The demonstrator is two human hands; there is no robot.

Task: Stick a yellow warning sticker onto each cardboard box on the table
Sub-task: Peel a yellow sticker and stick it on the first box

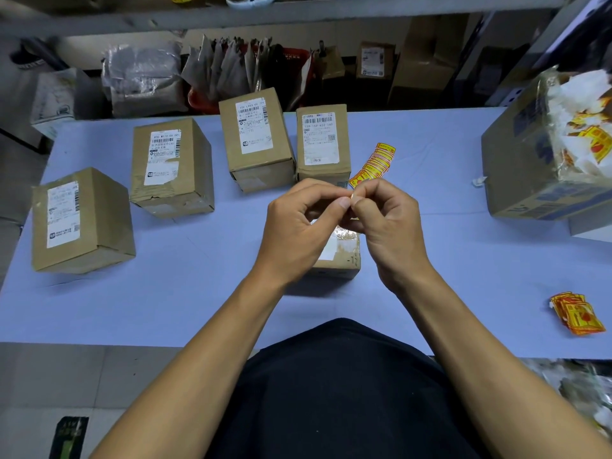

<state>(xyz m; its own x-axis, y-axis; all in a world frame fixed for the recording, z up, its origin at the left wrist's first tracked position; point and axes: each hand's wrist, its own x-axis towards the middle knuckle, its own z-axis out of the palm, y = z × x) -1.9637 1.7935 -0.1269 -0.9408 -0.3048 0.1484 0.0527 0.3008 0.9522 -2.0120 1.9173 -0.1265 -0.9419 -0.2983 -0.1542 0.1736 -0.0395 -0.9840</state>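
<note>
Both hands are raised together over the middle of the table (172,303): we note the left hand (298,223) and the right hand (387,223) meeting fingertip to fingertip, each pinched shut on one small yellow sticker (352,196), of which only a sliver shows between the thumbs. We cannot tell whether its backing is on or off.

Directly beneath the hands sits a small box (341,256), mostly hidden by them; its top shows a pale label and clear tape. We record four further boxes with white shipping labels facing up: one at near left (82,223), one further in (172,167), and two at the far middle, a taller box (256,140) and a box just beside it on the right (323,144). We see no yellow sticker on any of the four visible tops.

A strip of yellow stickers (374,165) lies on the table just right of the far-middle pair, running from behind the right hand's fingers toward the far right. A loose pile of the same stickers (574,313) lies at the near right edge. At far right stands a large open carton (523,167) holding white paper scraps and yellow pieces. A small white scrap (478,181) lies on the table just left of that carton.

Beyond the far edge we observe shelving with grey parcels and brown boxes (231,67)
</note>
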